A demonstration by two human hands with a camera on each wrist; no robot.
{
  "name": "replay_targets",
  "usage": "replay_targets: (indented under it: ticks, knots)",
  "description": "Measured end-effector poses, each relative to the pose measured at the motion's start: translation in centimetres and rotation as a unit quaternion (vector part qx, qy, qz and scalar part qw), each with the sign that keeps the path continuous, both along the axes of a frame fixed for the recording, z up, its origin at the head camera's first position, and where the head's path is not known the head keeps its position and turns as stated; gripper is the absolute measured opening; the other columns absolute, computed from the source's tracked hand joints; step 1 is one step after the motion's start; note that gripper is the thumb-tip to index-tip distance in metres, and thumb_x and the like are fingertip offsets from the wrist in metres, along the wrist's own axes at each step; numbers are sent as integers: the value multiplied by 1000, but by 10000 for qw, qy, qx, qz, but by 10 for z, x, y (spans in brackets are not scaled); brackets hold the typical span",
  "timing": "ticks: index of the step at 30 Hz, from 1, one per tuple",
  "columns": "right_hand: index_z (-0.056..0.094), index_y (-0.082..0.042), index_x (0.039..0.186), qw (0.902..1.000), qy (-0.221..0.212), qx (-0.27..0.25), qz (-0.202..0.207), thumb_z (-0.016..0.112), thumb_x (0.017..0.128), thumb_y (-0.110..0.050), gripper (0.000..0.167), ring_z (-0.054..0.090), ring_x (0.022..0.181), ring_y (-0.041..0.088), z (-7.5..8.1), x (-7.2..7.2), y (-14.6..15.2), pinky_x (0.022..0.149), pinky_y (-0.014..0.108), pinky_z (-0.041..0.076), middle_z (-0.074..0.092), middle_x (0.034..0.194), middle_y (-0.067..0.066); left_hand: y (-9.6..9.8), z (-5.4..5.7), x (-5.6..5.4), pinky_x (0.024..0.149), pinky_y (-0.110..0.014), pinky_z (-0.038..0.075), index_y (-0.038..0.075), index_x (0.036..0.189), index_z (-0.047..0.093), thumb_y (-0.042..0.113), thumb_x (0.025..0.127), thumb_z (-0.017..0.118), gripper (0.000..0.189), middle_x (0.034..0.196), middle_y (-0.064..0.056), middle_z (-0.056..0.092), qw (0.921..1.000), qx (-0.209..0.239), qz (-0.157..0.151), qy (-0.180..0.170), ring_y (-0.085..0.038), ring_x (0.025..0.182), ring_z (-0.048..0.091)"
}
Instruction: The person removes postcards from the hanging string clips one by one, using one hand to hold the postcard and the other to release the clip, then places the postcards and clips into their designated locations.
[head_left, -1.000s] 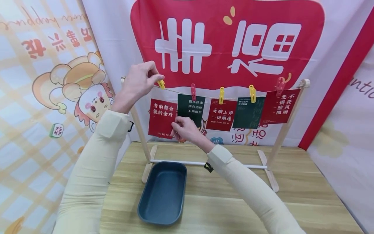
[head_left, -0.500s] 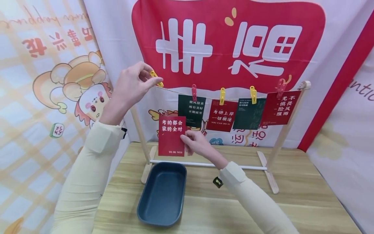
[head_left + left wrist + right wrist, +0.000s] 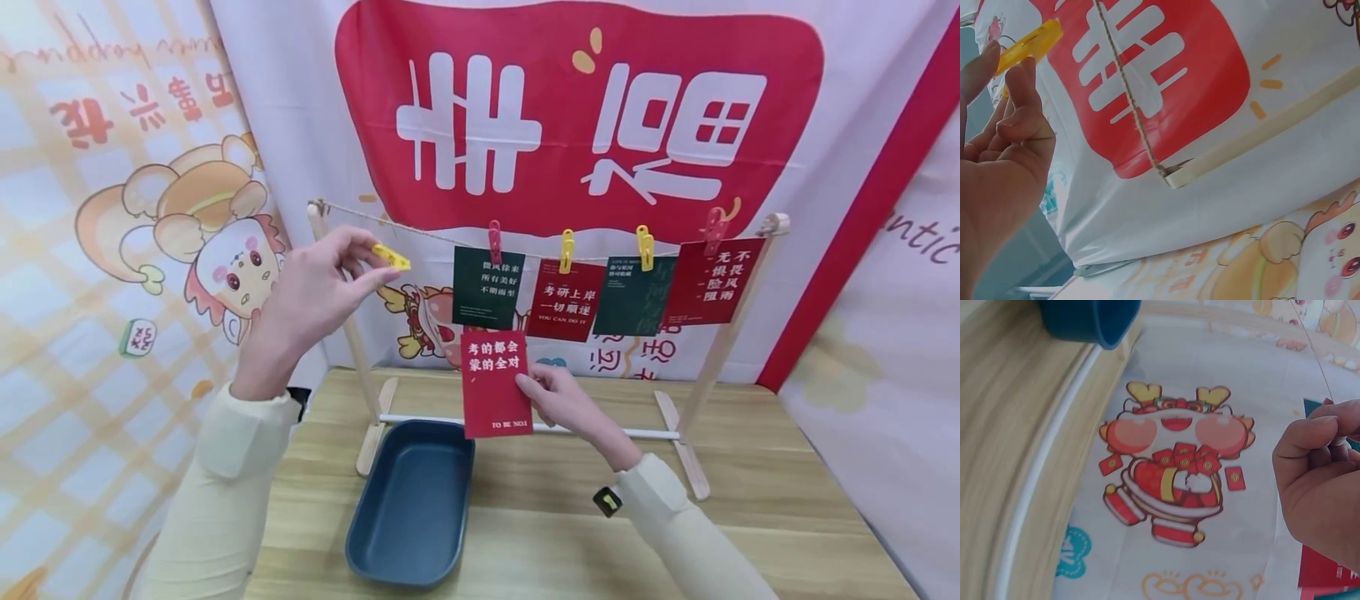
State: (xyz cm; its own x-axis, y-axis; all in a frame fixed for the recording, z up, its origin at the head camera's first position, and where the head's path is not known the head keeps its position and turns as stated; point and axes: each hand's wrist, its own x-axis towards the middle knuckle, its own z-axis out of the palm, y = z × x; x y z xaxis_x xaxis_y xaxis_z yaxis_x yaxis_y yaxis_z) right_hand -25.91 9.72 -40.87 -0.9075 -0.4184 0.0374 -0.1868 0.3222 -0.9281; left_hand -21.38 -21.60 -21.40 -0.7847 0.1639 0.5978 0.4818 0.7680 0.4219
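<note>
My left hand [image 3: 307, 292] pinches a yellow clothespin [image 3: 391, 257] between thumb and finger, just below the string [image 3: 416, 230] and apart from it. In the left wrist view the clothespin [image 3: 1032, 49] points up and to the right from the fingertips. Lower and to the right, my right hand [image 3: 570, 404] holds a red card [image 3: 495, 400] by its right edge, its printed face toward me. That card hangs in the air in front of the line, its lower left corner near the blue tray [image 3: 408, 517]. The right wrist view shows my right hand [image 3: 1319, 465] with curled fingers.
Still clipped on the line are a green card [image 3: 483, 287], a red card [image 3: 562, 312], another green card [image 3: 633, 300] and another red card [image 3: 708, 292]. A wooden stand [image 3: 363, 367] with a white bottom rod [image 3: 585, 431] carries the string. A printed cloth hangs behind.
My right hand has brought the red card down and to the right, away from the line. My left hand has taken the yellow clothespin off the string and lowered it.
</note>
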Motion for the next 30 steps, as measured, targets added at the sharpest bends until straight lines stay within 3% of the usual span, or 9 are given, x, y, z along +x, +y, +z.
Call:
replay_targets:
  ticks: [7, 13, 17, 23, 30]
  knots:
    - [62, -14, 108, 9994, -313, 90, -126, 59, 96, -44, 33, 51, 54, 21, -11, 5, 17, 51, 20, 43, 66, 84, 10, -17, -34, 6, 63, -16, 49, 6, 112, 62, 22, 84, 78, 36, 93, -7, 70, 9996, -238, -22, -169, -17, 77, 63]
    - [61, -10, 109, 9994, -312, 131, -66, 57, 98, -42, 34, 50, 50, 14, -25, 11, 36, 49, 21, 42, 64, 79, 10, -26, -60, 12, 62, -18, 48, 7, 109, 62, 22, 86, 76, 31, 90, -5, 71, 9991, -254, -158, -311, -14, 74, 61]
    - [61, -7, 106, 9988, -357, 262, -187, 56, 99, -39, 33, 50, 50, 13, -34, 18, 53, 48, 22, 43, 61, 74, 10, -27, -83, 15, 63, -18, 48, 7, 110, 62, 18, 86, 76, 30, 90, -3, 72, 9987, -16, -234, -443, -12, 74, 62]
    - [61, -5, 104, 9974, -526, 429, -257, 56, 98, -40, 35, 52, 51, 14, -53, 30, 76, 49, 23, 44, 65, 77, 9, -28, -123, 17, 63, -20, 51, 6, 112, 62, 15, 89, 72, 27, 92, -4, 75, 9938, 516, -293, -939, -9, 73, 64]
    - [59, -1, 97, 9946, -909, 347, -360, 53, 100, -40, 39, 48, 49, 13, -76, 35, 95, 47, 25, 41, 57, 67, 5, -21, -156, 10, 64, -21, 53, 5, 110, 62, 14, 87, 74, 28, 90, -5, 74, 9882, 648, -276, -1356, -11, 74, 66]
